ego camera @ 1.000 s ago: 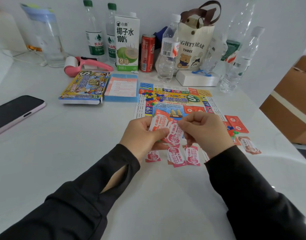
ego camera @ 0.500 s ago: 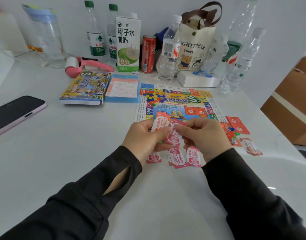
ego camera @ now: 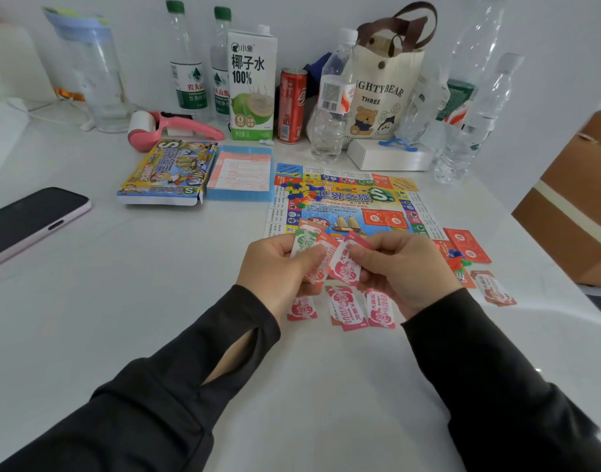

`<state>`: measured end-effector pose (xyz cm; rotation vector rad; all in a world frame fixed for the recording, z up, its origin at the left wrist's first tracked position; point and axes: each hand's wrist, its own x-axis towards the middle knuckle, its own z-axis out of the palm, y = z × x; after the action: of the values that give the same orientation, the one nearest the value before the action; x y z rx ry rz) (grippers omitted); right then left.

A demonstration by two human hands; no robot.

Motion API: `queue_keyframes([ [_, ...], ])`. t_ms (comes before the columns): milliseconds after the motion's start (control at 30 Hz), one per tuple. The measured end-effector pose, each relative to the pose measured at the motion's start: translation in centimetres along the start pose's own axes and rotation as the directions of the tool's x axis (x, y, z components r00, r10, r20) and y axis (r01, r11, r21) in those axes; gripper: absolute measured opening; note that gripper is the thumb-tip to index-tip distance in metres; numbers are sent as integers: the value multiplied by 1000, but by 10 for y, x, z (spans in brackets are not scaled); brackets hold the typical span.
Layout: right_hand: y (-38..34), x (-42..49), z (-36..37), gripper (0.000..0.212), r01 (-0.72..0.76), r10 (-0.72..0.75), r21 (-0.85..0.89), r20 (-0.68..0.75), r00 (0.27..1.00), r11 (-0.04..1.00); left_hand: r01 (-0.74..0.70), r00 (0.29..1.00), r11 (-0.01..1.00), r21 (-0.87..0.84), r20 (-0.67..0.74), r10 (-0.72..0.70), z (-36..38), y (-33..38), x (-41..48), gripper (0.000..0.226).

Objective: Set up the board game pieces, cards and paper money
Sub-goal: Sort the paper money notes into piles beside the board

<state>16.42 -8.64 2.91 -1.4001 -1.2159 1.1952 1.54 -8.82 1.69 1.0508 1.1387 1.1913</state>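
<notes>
My left hand [ego camera: 277, 264] grips a small fan of paper money [ego camera: 309, 247], green, orange and pink notes. My right hand [ego camera: 404, 267] pinches one pink note [ego camera: 346, 264] at the front of that fan. Both hands hover over the near edge of the colourful game board [ego camera: 346, 199]. Three pink notes [ego camera: 346, 308] lie in a row on the table under my hands. Small coloured game pieces [ego camera: 297, 192] sit heaped on the board's far left. Red cards [ego camera: 467, 248] and more pieces lie to the right of the board.
The game box [ego camera: 166, 172] and a blue instruction sheet [ego camera: 241, 173] lie at the left of the board. A phone [ego camera: 26, 219] rests at the far left. Bottles, a carton [ego camera: 251, 86], a can, a tote bag [ego camera: 384, 93] line the back wall. A cardboard box [ego camera: 574, 206] stands at right.
The two hands have stayed close together over the board's near edge. My right hand has drawn one pink note outward from the fan in my left hand.
</notes>
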Motion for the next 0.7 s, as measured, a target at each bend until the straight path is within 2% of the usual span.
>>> queue_keyframes([
  [133, -2, -5, 4, 13, 26, -26, 15, 8, 1000, 1000, -38, 999, 999, 33, -21, 39, -2, -1, 0, 12],
  [267, -7, -11, 5, 16, 80, -82, -66, -21, 996, 995, -55, 998, 998, 25, -30, 56, -2, 0, -2, 13],
  [467, -9, -11, 9, 13, 52, -50, -52, 26, 998, 997, -112, 992, 993, 21, -61, 113, -1, 2, -4, 17],
  [600, -9, -11, 10, 8, 56, -51, -53, 82, 995, 997, -100, 994, 994, -44, -42, 99, 0, 3, -5, 15],
  [700, -8, -10, 8, 6, 62, -58, -65, 54, 997, 996, -52, 998, 995, -83, -43, 49, 0, 0, -3, 8],
])
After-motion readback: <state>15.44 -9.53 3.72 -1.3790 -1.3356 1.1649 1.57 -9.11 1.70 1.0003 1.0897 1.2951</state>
